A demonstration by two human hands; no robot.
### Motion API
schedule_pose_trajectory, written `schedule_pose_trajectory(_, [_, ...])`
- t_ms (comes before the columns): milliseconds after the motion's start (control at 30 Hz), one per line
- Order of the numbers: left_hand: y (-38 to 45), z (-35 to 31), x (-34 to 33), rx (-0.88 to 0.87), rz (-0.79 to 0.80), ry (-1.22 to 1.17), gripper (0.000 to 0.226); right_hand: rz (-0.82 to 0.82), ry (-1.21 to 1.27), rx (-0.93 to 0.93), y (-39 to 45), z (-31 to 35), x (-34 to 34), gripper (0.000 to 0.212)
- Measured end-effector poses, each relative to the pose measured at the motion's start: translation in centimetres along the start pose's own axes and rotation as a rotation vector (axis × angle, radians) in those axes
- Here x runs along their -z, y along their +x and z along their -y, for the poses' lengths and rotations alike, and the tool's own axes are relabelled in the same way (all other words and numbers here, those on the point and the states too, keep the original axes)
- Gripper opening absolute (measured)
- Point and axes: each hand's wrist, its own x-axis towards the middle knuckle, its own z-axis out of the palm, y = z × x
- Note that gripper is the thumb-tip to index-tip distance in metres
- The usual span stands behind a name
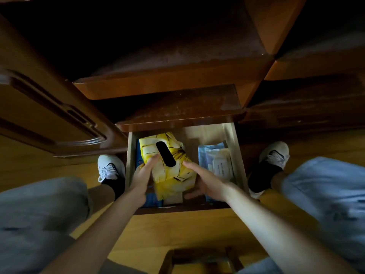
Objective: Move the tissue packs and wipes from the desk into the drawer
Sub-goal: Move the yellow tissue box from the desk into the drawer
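Note:
A yellow tissue pack [171, 171] with a black oval opening lies tilted inside the open bottom drawer [231, 135]. My left hand [141, 178] holds its left side, fingers stretched along the top. My right hand [201, 180] grips its right and near end, fingers curled under it. Pale blue-white wipes packs [217, 161] lie along the right side of the drawer. Something blue [152, 198] shows beneath the yellow pack at the drawer's left and near edge.
Two shut dark wooden drawers [167, 88] stand above the open one. A cabinet door [49, 115] is at the left. My knees and white shoes [110, 167] flank the drawer on a yellow wood floor. A wooden stool [199, 260] stands below.

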Motion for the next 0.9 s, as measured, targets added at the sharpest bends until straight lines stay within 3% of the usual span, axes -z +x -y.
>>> schedule_pose_trajectory(100, [0.2, -0.4, -1.8, 0.005, 0.03, -0.055, 0.067, -0.093, 0.126, 0.023, -0.4, 0.0, 0.9, 0.067])
schedule_pose_trajectory(233, [0.3, -1.3, -5.8, -0.019, 0.133, 0.173, 0.065, -0.317, 0.215, -0.004, -2.3, -1.5, 3.3, 0.074])
schedule_pose_trajectory(367, [0.7, -1.9, -9.3, 0.048, 0.229, 0.264, 0.079, -0.382, 0.279, 0.015, -3.6, -2.0, 5.1, 0.067])
schedule_pose_trajectory(500, [1.4, -2.0, -10.3, -0.027, 0.319, 0.273, 0.042, -0.488, 0.44, 0.069, -2.3, -1.4, 5.9, 0.055])
schedule_pose_trajectory(800, [3.2, 1.3, -7.3, -0.062, 0.208, 0.256, 0.034, -0.684, 0.508, 0.108, 5.5, 3.3, 8.1, 0.053])
schedule_pose_trajectory(900, [3.5, 2.5, -6.3, -0.101, 0.211, 0.34, 0.021, -0.764, 0.563, 0.11, 6.2, 2.9, 9.1, 0.058])
